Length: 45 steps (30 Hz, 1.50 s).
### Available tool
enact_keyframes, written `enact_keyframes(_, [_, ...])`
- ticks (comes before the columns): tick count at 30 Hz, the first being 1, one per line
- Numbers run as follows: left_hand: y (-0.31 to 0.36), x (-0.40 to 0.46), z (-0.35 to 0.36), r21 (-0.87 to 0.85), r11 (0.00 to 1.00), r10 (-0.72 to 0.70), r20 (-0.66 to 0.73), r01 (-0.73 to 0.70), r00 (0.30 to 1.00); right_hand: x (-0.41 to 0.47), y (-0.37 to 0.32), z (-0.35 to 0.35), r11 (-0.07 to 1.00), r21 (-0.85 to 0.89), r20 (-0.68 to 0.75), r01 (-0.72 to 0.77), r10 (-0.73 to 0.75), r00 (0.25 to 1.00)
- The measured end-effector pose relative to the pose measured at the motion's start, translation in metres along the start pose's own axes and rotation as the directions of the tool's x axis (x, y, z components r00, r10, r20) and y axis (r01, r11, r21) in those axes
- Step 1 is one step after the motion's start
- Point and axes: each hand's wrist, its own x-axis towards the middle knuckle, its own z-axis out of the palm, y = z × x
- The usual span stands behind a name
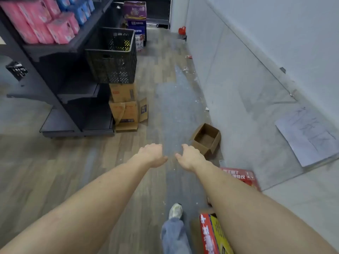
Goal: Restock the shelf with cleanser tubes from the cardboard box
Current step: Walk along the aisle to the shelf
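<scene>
Wood floor (pixel 55 171) beside dark shelf (pixel 60 52); left hand (pixel 151 154) and right hand (pixel 189 157) outstretched, empty, fingers loose; open cardboard box (pixel 206 139) near wall.

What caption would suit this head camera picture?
Both empty hands, left and right, reach toward a small open cardboard box on the floor.

The shelf (pixel 60 57) stands to my left, a crate (pixel 111 55) stacked on boxes (pixel 124 105) beside it. An open cardboard box (pixel 206 139) lies on the floor (pixel 55 171) ahead, near the right wall (pixel 256 52).
</scene>
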Motion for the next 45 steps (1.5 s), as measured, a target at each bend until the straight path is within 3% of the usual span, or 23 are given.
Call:
enact_keyframes(9, [0.023,0.150,-0.086,-0.013,0.995,-0.098,0.001,0.098,0.995,0.181,0.018,-0.089,1.000,-0.030,0.047,0.003,-0.001,0.999])
enact_keyframes(17, [0.009,0.250,-0.164,-0.061,0.981,-0.183,-0.013,0.182,0.983,0.302,-0.014,-0.160,0.994,-0.015,0.060,0.106,-0.105,0.993])
enact_keyframes(25, [-0.001,0.375,-0.230,-0.075,0.985,-0.158,0.009,0.158,0.987,0.418,-0.050,-0.223,0.985,-0.034,-0.002,0.171,-0.171,0.985])
enact_keyframes(35, [-0.022,0.562,-0.372,-0.068,0.996,-0.052,-0.049,0.049,0.997,0.603,-0.091,-0.328,0.998,-0.026,-0.073,0.056,-0.058,0.996])
enact_keyframes(45, [-0.051,0.716,-0.453,-0.052,0.995,-0.089,-0.031,0.087,0.996,0.773,-0.138,-0.379,0.994,-0.026,0.059,0.105,-0.103,0.993])
